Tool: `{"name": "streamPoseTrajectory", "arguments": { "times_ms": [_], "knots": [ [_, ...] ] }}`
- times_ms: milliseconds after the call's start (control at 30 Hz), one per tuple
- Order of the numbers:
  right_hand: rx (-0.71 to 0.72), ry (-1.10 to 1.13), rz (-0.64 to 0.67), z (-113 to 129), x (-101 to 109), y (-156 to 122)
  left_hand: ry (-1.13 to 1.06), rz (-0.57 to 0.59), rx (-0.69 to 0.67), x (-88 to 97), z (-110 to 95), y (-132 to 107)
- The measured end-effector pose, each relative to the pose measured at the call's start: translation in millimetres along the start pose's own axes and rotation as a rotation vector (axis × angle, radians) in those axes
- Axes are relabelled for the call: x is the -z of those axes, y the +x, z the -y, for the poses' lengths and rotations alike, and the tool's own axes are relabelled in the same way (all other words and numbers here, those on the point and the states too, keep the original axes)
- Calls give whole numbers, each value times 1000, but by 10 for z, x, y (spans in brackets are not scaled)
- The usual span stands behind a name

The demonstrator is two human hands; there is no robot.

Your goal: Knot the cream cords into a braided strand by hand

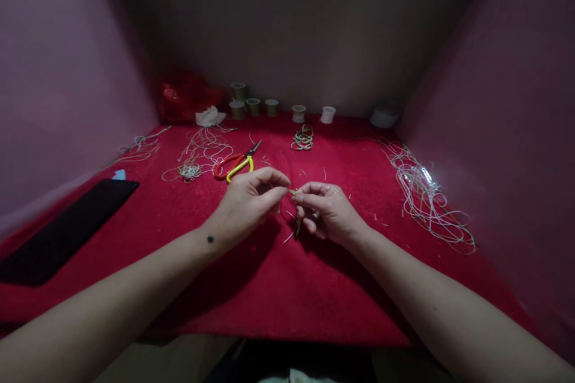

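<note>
My left hand (256, 197) and my right hand (326, 206) meet over the middle of the red cloth. Between their fingertips runs a thin green and white cord (291, 192), pinched by both hands. Loose cord ends (294, 232) hang below the right fingers, and part of the cord is hidden in that hand. Just beyond my left hand lie scissors (236, 163) with one red and one yellow handle, blades pointing away. Further back is a small coiled bundle of green and white cord (302, 138).
Several thread spools (271, 108) stand along the back wall beside a red plastic bag (186, 97). Tangled cords lie at left (204, 152) and right (431, 197). A black flat object (67, 230) rests at far left. Purple walls close both sides.
</note>
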State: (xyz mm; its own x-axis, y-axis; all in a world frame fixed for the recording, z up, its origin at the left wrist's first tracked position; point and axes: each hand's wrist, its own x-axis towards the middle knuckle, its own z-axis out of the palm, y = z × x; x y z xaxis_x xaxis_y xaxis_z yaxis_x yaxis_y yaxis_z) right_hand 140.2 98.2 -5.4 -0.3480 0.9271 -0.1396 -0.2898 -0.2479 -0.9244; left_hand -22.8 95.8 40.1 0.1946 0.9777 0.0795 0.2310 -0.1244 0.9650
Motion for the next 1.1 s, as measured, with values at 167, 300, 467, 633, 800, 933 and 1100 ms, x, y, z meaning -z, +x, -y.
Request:
{"name": "streamPoseTrajectory", "arguments": {
  "times_ms": [167, 300, 467, 633, 800, 933, 1100],
  "knots": [
    [6, -56, 12, -3, -5, -50, 146, -109, -126, -17, 102, 71],
    [43, -148, 36, 0, -2, -60, 166, 9, 6, 53, 53, 36],
    [40, -262, 47, 20, -20, -75, 185, 243, 149, 88, -33, 40],
    [13, -303, 61, 35, -35, -85, 275, 373, 54, 130, 44, 64],
    [-22, -342, 112, 21, -11, -66, 510, 361, -306, 170, 181, 56],
    [-39, -384, 163, 25, 26, -57, 845, 328, -727, 168, 304, 36],
    [-139, -288, 271, 74, 67, -66, 1180, 254, -900, 228, 380, 64]
  ]
}}
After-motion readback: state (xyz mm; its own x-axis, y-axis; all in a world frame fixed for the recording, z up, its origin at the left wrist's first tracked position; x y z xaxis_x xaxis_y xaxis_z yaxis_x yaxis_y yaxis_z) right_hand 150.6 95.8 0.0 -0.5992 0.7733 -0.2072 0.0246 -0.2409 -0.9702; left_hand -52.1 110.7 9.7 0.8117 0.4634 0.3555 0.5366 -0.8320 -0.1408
